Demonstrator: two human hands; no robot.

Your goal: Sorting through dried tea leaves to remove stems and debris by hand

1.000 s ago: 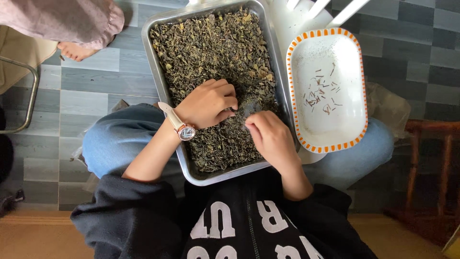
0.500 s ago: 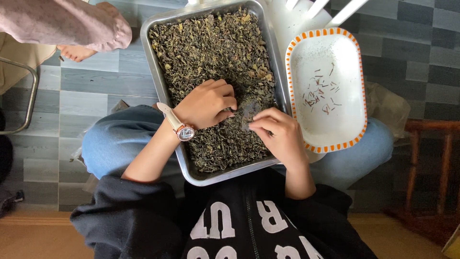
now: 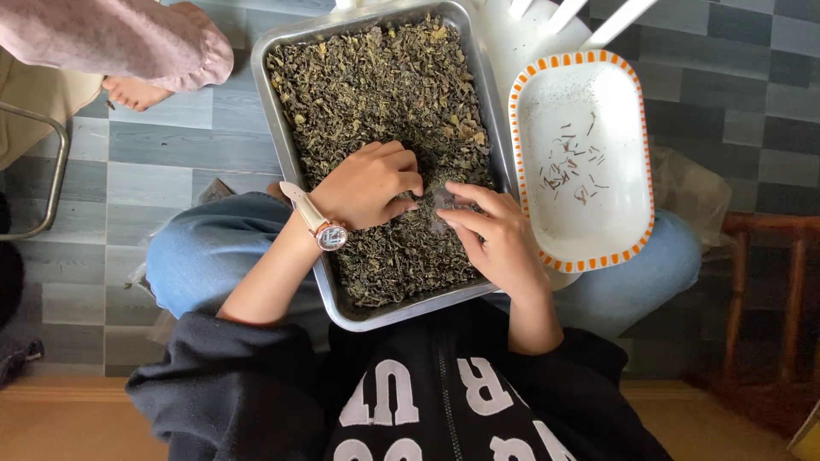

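A metal tray (image 3: 278,128) rests on my lap, filled with dried green tea leaves (image 3: 376,94). My left hand (image 3: 369,183), with a wristwatch on its wrist, lies on the leaves near the tray's middle with fingers curled among them. My right hand (image 3: 495,239) rests on the leaves beside it, fingers stretched toward a bare patch of tray bottom (image 3: 444,201). Both sets of fingertips almost meet there. To the right sits a white dish with an orange patterned rim (image 3: 636,154), holding several small stems (image 3: 568,171).
Another person's bare foot (image 3: 137,92) and pink trouser leg (image 3: 120,38) are at the upper left on the grey tiled floor. A metal chair leg (image 3: 51,171) is at the left, a wooden stool (image 3: 769,282) at the right, and white chair parts at the top.
My right hand has slid upward and its fingers have stretched out toward my left hand. The other person's leg has shifted slightly right. My left hand stays nearly still.
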